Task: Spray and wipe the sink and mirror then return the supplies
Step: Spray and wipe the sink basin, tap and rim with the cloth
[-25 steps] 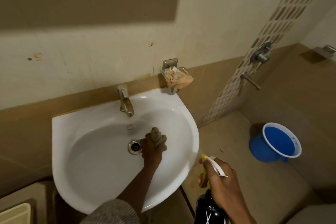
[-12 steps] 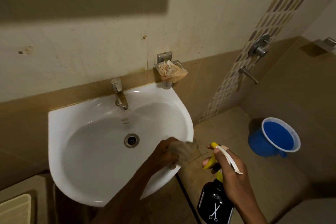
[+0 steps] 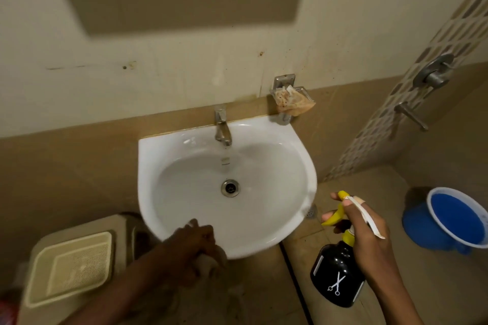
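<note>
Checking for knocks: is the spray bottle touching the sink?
Apart. The head view shows floor between the spray bottle, held in the right hand, and the sink.

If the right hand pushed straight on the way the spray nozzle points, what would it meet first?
Probably the sink: the right hand aims the spray bottle up and left toward the basin's right rim. Depth is unclear, so it might pass below.
</note>
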